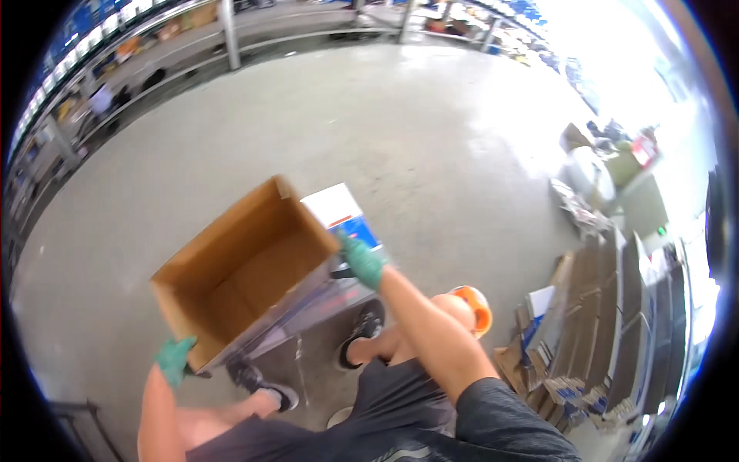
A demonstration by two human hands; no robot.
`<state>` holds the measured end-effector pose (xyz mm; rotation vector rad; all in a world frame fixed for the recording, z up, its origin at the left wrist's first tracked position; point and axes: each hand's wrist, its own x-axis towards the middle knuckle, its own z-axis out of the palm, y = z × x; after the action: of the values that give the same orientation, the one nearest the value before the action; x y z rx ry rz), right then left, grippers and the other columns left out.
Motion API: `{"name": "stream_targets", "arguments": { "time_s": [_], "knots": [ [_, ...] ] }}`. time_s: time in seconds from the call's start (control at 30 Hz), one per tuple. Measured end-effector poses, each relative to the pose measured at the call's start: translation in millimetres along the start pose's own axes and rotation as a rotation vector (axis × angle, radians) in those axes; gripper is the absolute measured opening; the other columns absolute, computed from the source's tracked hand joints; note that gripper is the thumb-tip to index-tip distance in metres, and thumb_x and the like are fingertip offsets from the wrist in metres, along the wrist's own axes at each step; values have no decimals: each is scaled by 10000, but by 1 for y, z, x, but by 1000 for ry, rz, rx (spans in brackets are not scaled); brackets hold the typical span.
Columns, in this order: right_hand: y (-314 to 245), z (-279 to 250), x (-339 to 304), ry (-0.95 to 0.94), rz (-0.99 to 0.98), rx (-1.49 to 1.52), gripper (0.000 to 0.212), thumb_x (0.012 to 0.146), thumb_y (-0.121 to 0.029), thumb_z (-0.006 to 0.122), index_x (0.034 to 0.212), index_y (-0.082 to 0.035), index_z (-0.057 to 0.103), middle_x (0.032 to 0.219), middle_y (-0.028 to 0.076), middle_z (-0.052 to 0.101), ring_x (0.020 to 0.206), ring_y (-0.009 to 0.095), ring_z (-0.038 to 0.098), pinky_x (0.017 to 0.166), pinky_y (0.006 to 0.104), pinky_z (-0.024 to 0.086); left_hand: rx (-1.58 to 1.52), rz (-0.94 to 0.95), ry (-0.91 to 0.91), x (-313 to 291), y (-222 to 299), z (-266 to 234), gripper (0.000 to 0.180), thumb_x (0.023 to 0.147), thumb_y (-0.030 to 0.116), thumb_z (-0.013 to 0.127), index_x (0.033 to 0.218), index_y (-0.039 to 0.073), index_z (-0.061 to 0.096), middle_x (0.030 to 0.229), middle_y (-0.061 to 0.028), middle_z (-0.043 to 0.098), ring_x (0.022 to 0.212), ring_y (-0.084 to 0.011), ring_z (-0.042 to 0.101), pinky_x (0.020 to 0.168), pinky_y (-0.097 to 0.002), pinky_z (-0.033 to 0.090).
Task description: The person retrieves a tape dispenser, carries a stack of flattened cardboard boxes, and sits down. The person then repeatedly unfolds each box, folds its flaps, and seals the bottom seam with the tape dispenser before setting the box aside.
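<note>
In front of my legs, an open cardboard box (258, 269) is tilted, its bare brown inside facing me. My left hand (175, 360), in a green glove, is closed on its near left corner. The other green-gloved hand, my right hand (362, 260), grips the right end, by the rim. Beyond that hand a white and blue printed panel (339, 212) shows; whether it belongs to the box or to another package I cannot tell. The box's near outer side looks greyish and shiny, blurred by motion. Both hands' fingertips are partly hidden.
Flattened cardboard boxes (589, 323) stand in a tall stack on my right. Farther back lie white bags (589, 177) and loose packaging. An orange round thing (479, 309) is beside my right knee. Loaded shelving (154, 85) with metal posts (229, 35) lines the grey floor's far side.
</note>
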<state>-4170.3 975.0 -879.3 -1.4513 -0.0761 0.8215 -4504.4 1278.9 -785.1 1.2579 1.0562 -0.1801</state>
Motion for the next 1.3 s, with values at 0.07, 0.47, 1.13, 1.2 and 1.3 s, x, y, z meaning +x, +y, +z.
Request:
{"name": "stream_targets", "arguments": {
  "time_s": [0.07,0.47,1.13,1.2,1.3],
  "knots": [
    [-26,28,-25,-215,-13,279,710,940,-591,519,1465,-130,389,1481,87,402,1336,255,396,994,480,457,-258,-17,113,22,-33,-54,494,917,258,543,1350,42,445,1245,-171,591,1007,-416,638,712,-628,567],
    [-34,15,-32,-180,-92,34,557,1014,-440,472,1317,24,526,1207,161,631,1072,265,633,943,389,512,-773,217,442,69,-58,-204,348,956,182,438,1254,3,437,1255,-181,517,1107,-411,574,853,-656,534],
    [88,-122,125,458,115,-1393,494,901,-304,581,1304,-19,555,1192,251,629,1104,393,612,968,430,480,209,-104,747,137,-111,-207,427,980,440,488,1089,36,576,675,-59,558,656,-182,588,558,-398,518],
    [91,-131,125,438,243,-1358,491,898,-302,577,1296,-16,561,1202,263,621,1100,399,612,958,437,485,473,-46,349,148,-70,-150,394,971,337,514,1207,28,577,840,-85,639,744,-183,626,644,-349,528],
    [100,-134,139,352,206,-1370,460,886,-290,583,1251,-9,584,1233,266,599,1116,410,605,948,456,497,662,-76,141,211,-77,-112,573,933,401,573,1382,54,496,1119,-116,629,910,-221,627,735,-397,549]
  ]
}}
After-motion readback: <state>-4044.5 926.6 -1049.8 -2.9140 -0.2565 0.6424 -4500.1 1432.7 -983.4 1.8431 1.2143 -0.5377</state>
